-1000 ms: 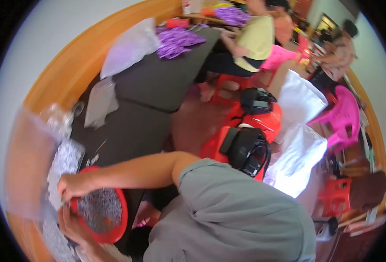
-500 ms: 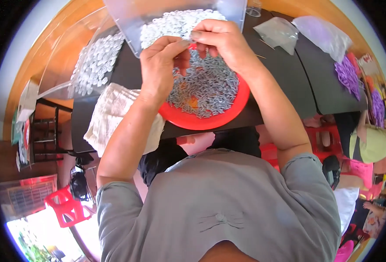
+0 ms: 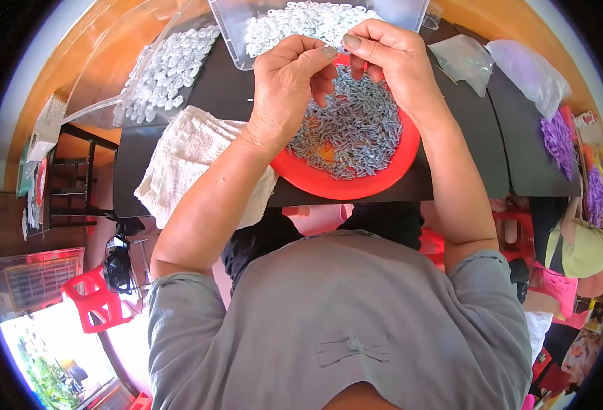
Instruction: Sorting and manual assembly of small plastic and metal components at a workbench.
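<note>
My left hand [image 3: 284, 85] and my right hand [image 3: 404, 72] are raised close together over the far side of a red basin [image 3: 346, 189]. Each has its thumb pressed against its curled fingers, and the tips nearly meet. Whatever sits in the pinches is too small or hidden to make out. Heaped inside the basin are small, thin grey rod-like pieces [image 3: 366, 140], with a patch of orange showing among them. Just beyond my fingers stands a see-through plastic bin [image 3: 230, 34], holding many small white ring-like pieces [image 3: 301, 22].
Left of the bin, more whitish pieces [image 3: 168, 68] lie by a see-through lid-like sheet [image 3: 100, 102]. A folded cream cloth [image 3: 185, 154] hangs over the dark table's [image 3: 469, 133] near edge. Plastic bags [image 3: 527, 72] and purple strands [image 3: 556, 141] lie right. Another person [image 3: 581, 246] sits there.
The whole view has shifted, so table, basin and hands appear further right. Both hands keep their pinch near each other, with a slightly wider gap between the fingertips.
</note>
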The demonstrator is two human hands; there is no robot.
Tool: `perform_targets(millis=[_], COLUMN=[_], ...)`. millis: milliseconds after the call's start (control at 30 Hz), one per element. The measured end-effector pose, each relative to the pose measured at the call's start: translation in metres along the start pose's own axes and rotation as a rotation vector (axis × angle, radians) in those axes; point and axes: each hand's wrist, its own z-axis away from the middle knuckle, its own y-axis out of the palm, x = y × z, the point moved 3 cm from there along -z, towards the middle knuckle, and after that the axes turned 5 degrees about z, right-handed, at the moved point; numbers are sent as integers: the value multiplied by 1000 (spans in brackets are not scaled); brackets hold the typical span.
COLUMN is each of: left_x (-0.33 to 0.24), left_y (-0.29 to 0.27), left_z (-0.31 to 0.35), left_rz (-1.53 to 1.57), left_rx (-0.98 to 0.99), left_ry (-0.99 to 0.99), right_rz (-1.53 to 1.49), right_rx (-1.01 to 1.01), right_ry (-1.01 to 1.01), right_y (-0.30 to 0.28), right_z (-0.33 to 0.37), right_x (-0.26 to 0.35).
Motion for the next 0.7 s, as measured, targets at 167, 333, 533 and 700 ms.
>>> perform_targets(millis=[167, 333, 533, 700], left_x=[-2, -2, -2, -5], left_y=[-1, -2, -4, -2], left_z=[1, 0, -1, -2], left_rz=[-7, -18, -96, -72], left_rx=[-8, -9, 9, 14], left_ry=[10, 13, 38, 22], right_rz=[-18, 2, -39, -59], right_rx=[18, 44, 61, 55], right_ry=[6, -20, 1, -3], right_y=[2, 2, 7, 5], right_z=[-1, -1, 0, -1], right_x=[-1, -2, -3, -3])
